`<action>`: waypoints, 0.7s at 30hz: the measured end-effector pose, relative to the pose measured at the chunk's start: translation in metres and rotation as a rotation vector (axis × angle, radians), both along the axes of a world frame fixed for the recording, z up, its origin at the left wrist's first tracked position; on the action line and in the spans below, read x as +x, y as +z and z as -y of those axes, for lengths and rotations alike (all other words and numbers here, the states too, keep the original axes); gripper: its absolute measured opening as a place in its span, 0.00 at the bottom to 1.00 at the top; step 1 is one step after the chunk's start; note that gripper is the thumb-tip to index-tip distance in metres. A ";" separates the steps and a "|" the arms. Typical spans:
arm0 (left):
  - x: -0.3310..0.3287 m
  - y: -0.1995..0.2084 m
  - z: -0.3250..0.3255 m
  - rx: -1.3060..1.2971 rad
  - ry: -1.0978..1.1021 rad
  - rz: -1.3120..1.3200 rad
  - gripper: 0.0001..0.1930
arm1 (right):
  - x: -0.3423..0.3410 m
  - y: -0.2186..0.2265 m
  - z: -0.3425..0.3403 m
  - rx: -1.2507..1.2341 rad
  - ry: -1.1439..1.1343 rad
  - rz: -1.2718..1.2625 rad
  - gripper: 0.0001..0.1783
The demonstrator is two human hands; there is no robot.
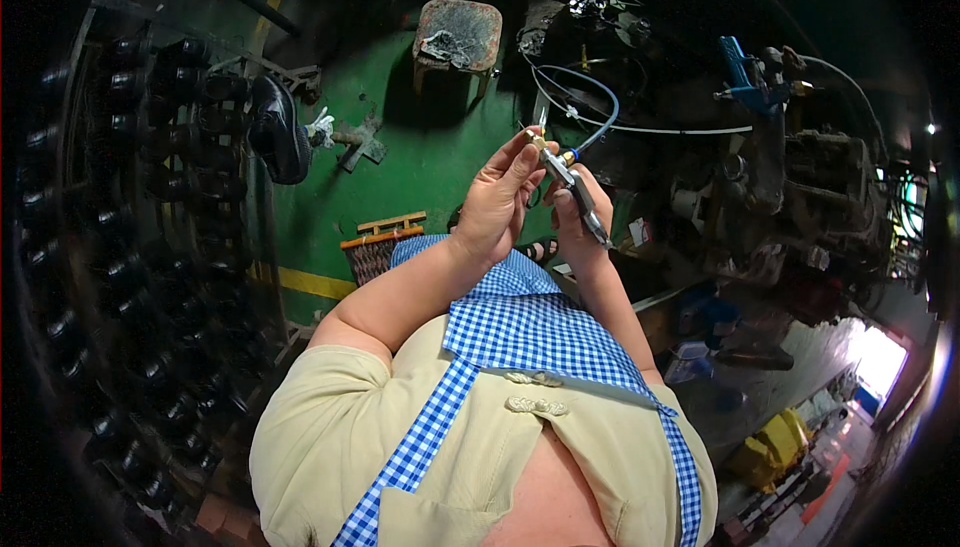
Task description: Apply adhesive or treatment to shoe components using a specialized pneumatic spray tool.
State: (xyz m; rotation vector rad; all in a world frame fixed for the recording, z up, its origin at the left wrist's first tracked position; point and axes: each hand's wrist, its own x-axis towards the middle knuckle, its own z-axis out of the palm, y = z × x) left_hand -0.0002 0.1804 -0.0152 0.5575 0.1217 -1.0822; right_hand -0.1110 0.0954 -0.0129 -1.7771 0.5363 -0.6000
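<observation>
Where both bare hands come together beyond the blue-and-white checked cloth apron, I observe a slender, silver-grey metal hand tool, held at a slant with its front end toward the upper left. The left hand pinches that front end between thumb and fingertips. The right hand is grasping the body, its thumb against the metal; I cannot tell how its hidden fingers are set. A small brass-coloured fitting sits at the tool, just beside the right hand; from it a thin, flexible blue hose loops upward. Well apart, I register a worn, square-topped stool on the green-painted floor and, at left, a glossy black shoe.
</observation>
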 end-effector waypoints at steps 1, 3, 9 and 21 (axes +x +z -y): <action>0.002 -0.001 -0.001 0.001 0.009 -0.005 0.17 | 0.002 0.001 0.000 0.028 -0.005 -0.007 0.20; 0.005 -0.004 -0.003 0.044 -0.015 -0.043 0.16 | 0.009 0.003 -0.001 0.056 -0.003 -0.017 0.19; 0.018 -0.009 -0.007 0.037 0.003 -0.023 0.16 | 0.019 0.001 -0.003 -0.085 0.134 -0.012 0.18; 0.026 -0.019 -0.011 -0.032 0.162 0.025 0.13 | 0.033 -0.006 -0.007 -0.142 0.094 0.015 0.10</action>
